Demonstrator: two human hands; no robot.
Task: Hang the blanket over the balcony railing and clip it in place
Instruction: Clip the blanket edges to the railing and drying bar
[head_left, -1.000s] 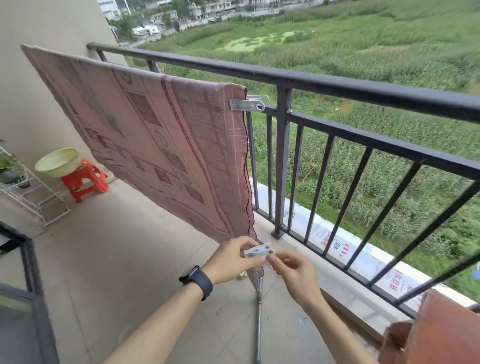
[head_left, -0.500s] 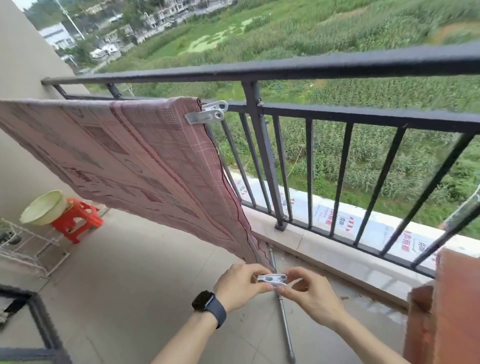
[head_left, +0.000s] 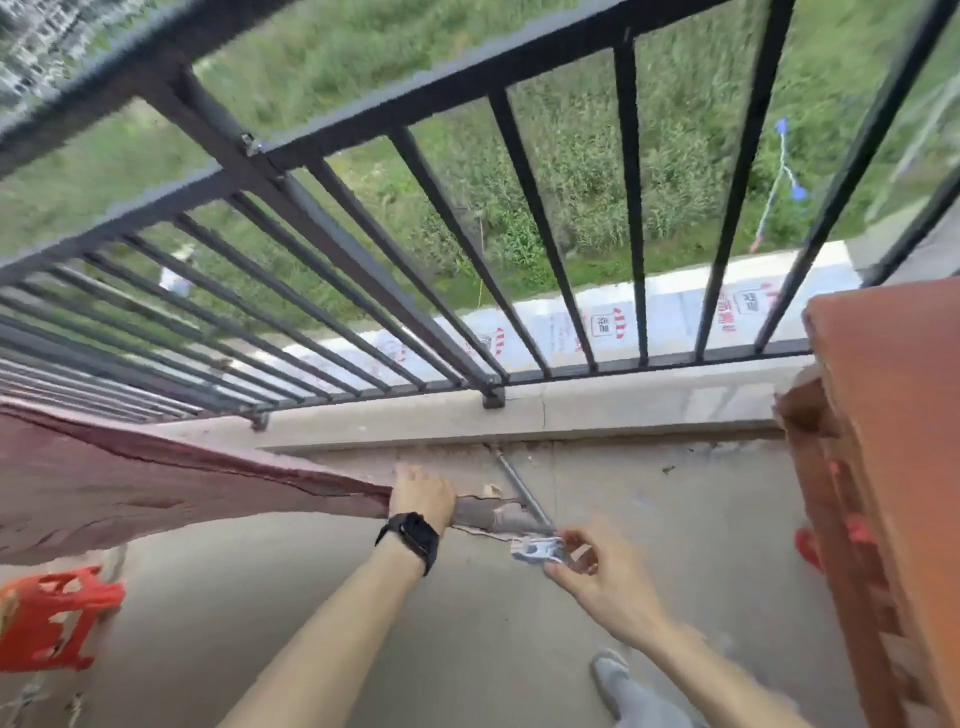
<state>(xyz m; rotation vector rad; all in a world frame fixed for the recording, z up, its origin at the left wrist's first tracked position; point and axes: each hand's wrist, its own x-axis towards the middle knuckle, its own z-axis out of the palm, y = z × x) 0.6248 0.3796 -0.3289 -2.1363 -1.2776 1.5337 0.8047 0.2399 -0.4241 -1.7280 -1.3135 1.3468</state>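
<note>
The reddish patterned blanket (head_left: 130, 488) hangs from the black balcony railing (head_left: 363, 119) and stretches in from the left. My left hand (head_left: 422, 496), with a dark watch on its wrist, grips the blanket's lower corner near the floor. My right hand (head_left: 597, 571) pinches a white plastic clip (head_left: 537, 551) just right of that corner, touching the blanket's edge. The upper clip on the rail is out of view.
A metal rod (head_left: 519, 491) lies on the concrete floor below the hands. An orange-brown wooden piece of furniture (head_left: 883, 467) stands at the right. A red plastic stool (head_left: 52, 618) sits at the lower left. A low concrete curb (head_left: 623, 405) runs under the railing.
My view has tipped sharply downward. My left hand has left the clip and taken hold of the blanket's lower corner; my right hand now holds the clip alone.
</note>
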